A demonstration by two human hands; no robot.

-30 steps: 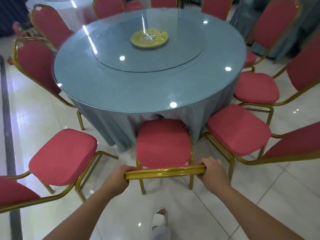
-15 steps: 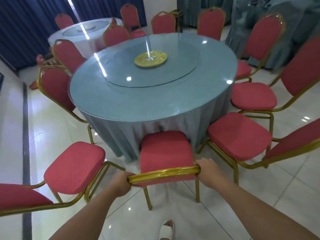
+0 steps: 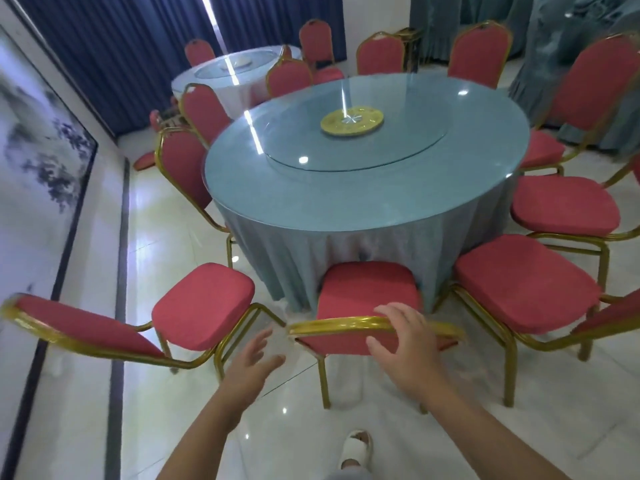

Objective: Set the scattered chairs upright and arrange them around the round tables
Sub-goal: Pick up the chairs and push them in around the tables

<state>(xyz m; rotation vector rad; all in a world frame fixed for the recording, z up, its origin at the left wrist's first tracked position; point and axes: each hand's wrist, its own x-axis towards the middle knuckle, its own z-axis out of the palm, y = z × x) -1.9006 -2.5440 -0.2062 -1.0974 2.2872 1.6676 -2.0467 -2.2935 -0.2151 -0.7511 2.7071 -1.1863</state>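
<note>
A red chair with a gold frame (image 3: 367,292) stands upright just in front of me, its seat tucked against the skirt of the round blue table (image 3: 346,209). My right hand (image 3: 405,337) hovers with spread fingers at the chair's gold top rail, fingertips near or just on it. My left hand (image 3: 254,358) is off the rail, fingers straight, a little left of the chair's back. Several more red chairs ring the table, among them one at my left (image 3: 204,306) and one at my right (image 3: 519,285).
A glass turntable with a yellow disc (image 3: 351,121) sits on the table. A second round table (image 3: 239,69) with red chairs stands at the back left. A wall with an ink painting (image 3: 38,157) runs along the left. Draped blue cloth piles up at the back right. My white slipper (image 3: 356,448) shows below.
Both hands have let go of the chair's top rail and opened. My view has lifted, so more of the room and the far table shows. The chair stands closer to the table skirt.
</note>
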